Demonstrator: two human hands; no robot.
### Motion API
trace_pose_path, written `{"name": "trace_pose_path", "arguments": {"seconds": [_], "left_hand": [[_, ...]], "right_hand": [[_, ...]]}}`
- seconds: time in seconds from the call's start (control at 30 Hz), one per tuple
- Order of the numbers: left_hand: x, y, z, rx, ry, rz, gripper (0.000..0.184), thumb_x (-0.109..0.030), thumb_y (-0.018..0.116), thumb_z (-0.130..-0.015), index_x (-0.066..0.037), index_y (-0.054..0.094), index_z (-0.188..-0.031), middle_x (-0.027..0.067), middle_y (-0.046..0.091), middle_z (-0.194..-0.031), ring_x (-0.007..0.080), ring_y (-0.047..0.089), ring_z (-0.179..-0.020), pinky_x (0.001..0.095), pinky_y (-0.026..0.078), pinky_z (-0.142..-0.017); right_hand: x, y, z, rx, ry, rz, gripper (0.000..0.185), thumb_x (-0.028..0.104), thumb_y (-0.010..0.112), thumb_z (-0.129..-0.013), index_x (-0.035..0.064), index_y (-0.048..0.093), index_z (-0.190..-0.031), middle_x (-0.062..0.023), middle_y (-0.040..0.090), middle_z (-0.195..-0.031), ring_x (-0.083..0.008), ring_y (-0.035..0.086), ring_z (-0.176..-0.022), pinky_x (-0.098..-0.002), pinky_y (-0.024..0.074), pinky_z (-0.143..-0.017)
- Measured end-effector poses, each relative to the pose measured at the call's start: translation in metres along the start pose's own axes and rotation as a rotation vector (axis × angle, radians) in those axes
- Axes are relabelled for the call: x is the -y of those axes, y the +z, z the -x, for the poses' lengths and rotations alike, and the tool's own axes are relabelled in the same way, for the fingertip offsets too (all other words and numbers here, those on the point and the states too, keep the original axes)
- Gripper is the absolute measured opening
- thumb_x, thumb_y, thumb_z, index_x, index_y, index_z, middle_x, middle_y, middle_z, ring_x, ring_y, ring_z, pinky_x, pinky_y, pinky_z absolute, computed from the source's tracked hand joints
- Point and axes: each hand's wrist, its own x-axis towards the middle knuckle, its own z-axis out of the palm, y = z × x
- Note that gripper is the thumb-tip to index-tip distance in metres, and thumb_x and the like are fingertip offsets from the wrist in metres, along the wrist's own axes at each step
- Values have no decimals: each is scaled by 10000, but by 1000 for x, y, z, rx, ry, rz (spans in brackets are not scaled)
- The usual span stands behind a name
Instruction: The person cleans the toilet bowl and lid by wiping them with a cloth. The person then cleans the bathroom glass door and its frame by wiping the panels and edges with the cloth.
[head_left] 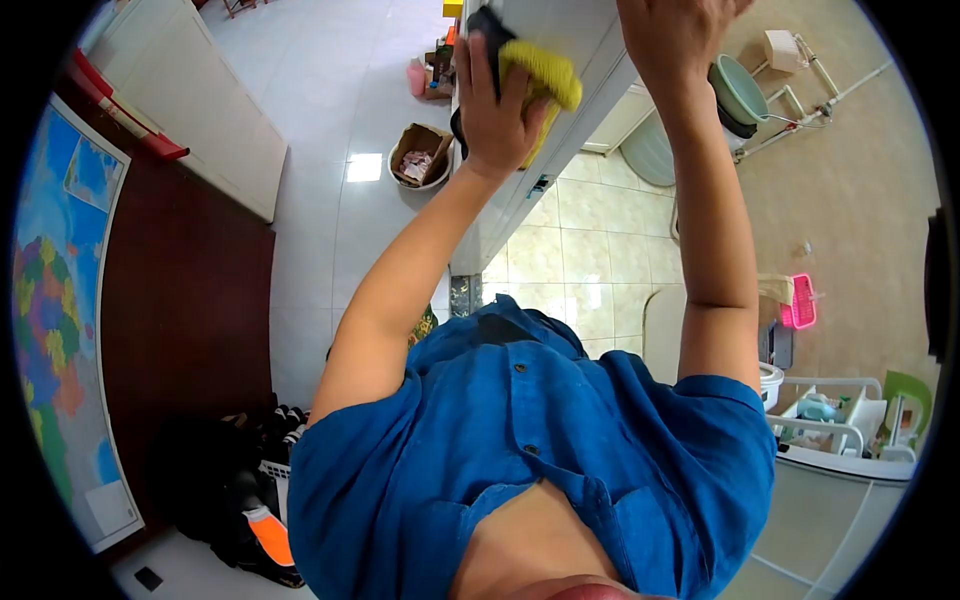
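Note:
My left hand is closed round a yellow cloth, which bunches out between the fingers and hangs below the palm. The cloth lies close to a white door frame and a dark object just beyond my fingertips, partly blurred. A metal latch plate shows on the frame below the hand. My right hand is at the top edge of the view, against the right side of the frame; its fingertips are cut off, so what they touch is hidden.
On the left, a bin stands on the tiled floor, beyond a white door and a wall map. To the right are a green basin, pipes, a pink basket and a white rack. Shoes lie at lower left.

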Motion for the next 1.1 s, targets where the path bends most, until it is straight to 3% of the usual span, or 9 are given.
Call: {"name": "trace_pose_path", "arguments": {"seconds": [0.07,0.23,0.33,0.5,0.8,0.9,0.97,1.07,1.1], "left_hand": [[3,-2,45,81,19,-73,359,-324,607,-894,-3,550,-1044,351,187,-1490,620,218,-1322,674,278,-1052],[30,1,196,318,91,-328,233,-406,686,-823,-292,652,-1023,81,377,-1476,546,393,-1219,644,351,-1025],[30,-3,206,349,91,-414,299,-452,685,-806,-362,654,-1089,-4,381,-1483,495,422,-1199,591,400,-962],[25,-9,137,367,272,-552,455,-535,600,-847,-481,541,-1295,-111,438,-1468,274,403,-1313,462,352,-929],[-41,27,-49,154,208,-552,516,-553,603,-822,-338,581,-1290,71,390,-1500,437,359,-1314,650,314,-984],[-44,27,-20,339,217,-522,508,-526,588,-849,-425,514,-1342,-45,380,-1506,324,385,-1326,580,344,-986],[-37,23,22,517,397,-574,537,-472,595,-844,-404,485,-1365,-35,368,-1506,301,376,-1327,566,370,-993],[-23,14,67,908,921,-636,494,-275,520,-913,-286,457,-1402,-25,338,-1524,256,369,-1351,428,420,-1025],[-5,17,100,1128,256,135,485,-119,434,-945,-213,412,-1420,8,311,-1542,259,354,-1377,375,382,-1090]], "right_hand": [[-32,13,16,32,-131,257,501,316,598,-891,184,528,-1369,-158,325,-1510,-356,261,-1413,-520,191,-1147],[-51,25,31,60,-143,275,600,352,616,-869,233,464,-1438,-147,221,-1578,-372,188,-1449,-555,154,-1149],[-29,11,22,155,151,-94,587,337,633,-854,251,495,-1418,-137,252,-1573,-379,207,-1446,-566,157,-1144],[-63,25,35,-45,-204,68,428,246,591,-889,231,606,-1316,-101,380,-1522,-337,264,-1440,-563,140,-1151],[-81,-14,44,159,-88,-542,415,298,440,-980,100,589,-1313,-136,485,-1437,-340,355,-1397,-553,98,-1156],[-86,-33,64,210,-140,-465,440,336,446,-979,96,569,-1326,-159,492,-1420,-349,427,-1345,-537,129,-1156],[-90,-47,85,255,-82,-383,448,361,431,-988,87,580,-1309,-175,488,-1417,-346,449,-1328,-539,119,-1156],[-102,-60,125,187,-17,-288,364,230,582,-909,139,612,-1260,-125,567,-1281,-281,534,-1176,-418,374,-1020],[-106,-65,139,212,72,-341,378,206,582,-904,129,604,-1274,-126,563,-1288,-294,531,-1180,-445,367,-1025]]}}
